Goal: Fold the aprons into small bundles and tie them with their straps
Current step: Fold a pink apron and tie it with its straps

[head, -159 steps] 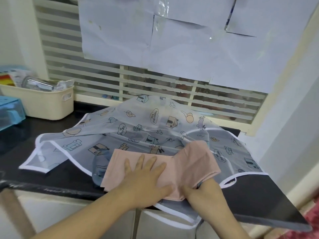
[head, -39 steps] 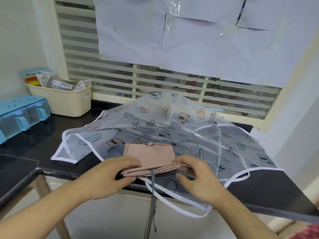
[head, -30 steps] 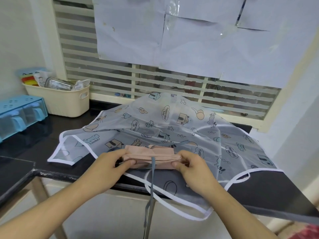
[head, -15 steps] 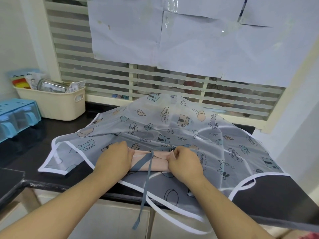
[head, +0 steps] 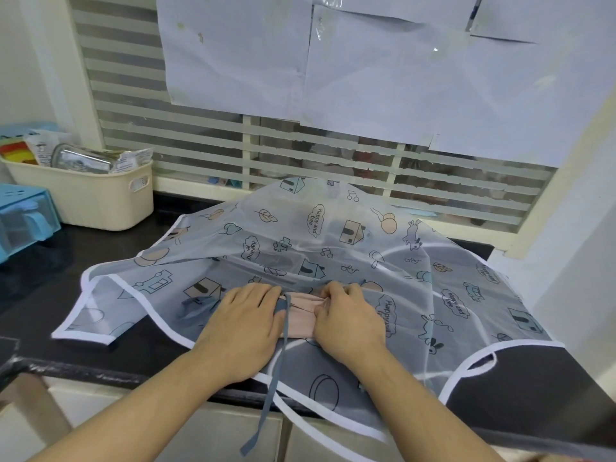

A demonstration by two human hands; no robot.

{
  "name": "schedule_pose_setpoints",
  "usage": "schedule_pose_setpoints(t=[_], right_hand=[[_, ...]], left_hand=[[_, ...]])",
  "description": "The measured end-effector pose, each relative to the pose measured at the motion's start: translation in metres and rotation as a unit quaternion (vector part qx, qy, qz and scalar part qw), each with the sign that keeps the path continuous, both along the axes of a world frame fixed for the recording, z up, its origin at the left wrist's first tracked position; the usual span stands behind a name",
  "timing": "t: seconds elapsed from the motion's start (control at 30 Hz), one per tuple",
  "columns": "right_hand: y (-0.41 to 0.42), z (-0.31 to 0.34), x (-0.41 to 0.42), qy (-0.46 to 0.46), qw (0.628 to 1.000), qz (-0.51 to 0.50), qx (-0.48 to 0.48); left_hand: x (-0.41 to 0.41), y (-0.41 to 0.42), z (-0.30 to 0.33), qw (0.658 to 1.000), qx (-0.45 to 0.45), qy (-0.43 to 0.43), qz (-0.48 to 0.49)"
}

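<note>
A black counter (head: 40, 281) below a slatted window (head: 200, 141) is draped with a printed translucent apron (head: 333, 241). On it, a folded pink apron bundle (head: 301, 315) is gripped by curled fingers of the left hand (head: 243, 318) and right hand (head: 346, 318). A grey strap (head: 276, 361) hangs over the edge.

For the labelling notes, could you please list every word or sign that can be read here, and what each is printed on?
"Happy and free": in cloud shapes repeated over the printed apron, clearest at and.
Packets in the cream basket: print too small to read.
Paper sheets on the window: no writing visible.
Blue box: no text visible.
</note>
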State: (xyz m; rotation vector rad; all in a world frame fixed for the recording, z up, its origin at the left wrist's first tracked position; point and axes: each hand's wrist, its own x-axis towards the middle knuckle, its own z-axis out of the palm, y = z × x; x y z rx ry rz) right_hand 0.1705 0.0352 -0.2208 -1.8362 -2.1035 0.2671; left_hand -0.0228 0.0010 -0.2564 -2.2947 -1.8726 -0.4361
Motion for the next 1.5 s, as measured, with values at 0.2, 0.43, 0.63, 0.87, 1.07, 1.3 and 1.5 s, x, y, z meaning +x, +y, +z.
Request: schedule_pose_setpoints(t=[0.2, 0.43, 0.63, 0.87, 1.07, 1.3, 1.5], right_hand=[[-0.012, -0.007, -0.010, -0.014, 0.995, 0.012, 0.095], [-0.004, -0.001, 0.003, 0.171, 0.983, 0.055, 0.031], [-0.016, 0.019, 0.010, 0.191, 0.965, 0.123, 0.128], [-0.047, 0.037, 0.034, 0.243, 0.939, 0.240, 0.034], [-0.056, 0.067, 0.064, 0.320, 0.903, 0.273, -0.084], [-0.066, 0.064, 0.064, 0.493, 0.848, 0.181, -0.069], [-0.097, 0.038, 0.049, 0.454, 0.872, 0.161, -0.088]], left_hand=[[0.003, -0.002, 0.005, 1.000, -0.019, -0.007, 0.016], [0.008, 0.004, 0.026, 0.989, -0.099, -0.106, 0.037], [0.000, -0.001, 0.055, 0.983, -0.084, -0.164, 0.003], [-0.007, -0.032, 0.090, 0.990, -0.111, -0.078, -0.039], [0.008, -0.056, 0.113, 0.964, -0.183, -0.135, -0.137], [0.030, -0.077, 0.131, 0.905, -0.185, -0.324, -0.203], [0.030, -0.077, 0.133, 0.917, -0.078, -0.380, -0.097]])
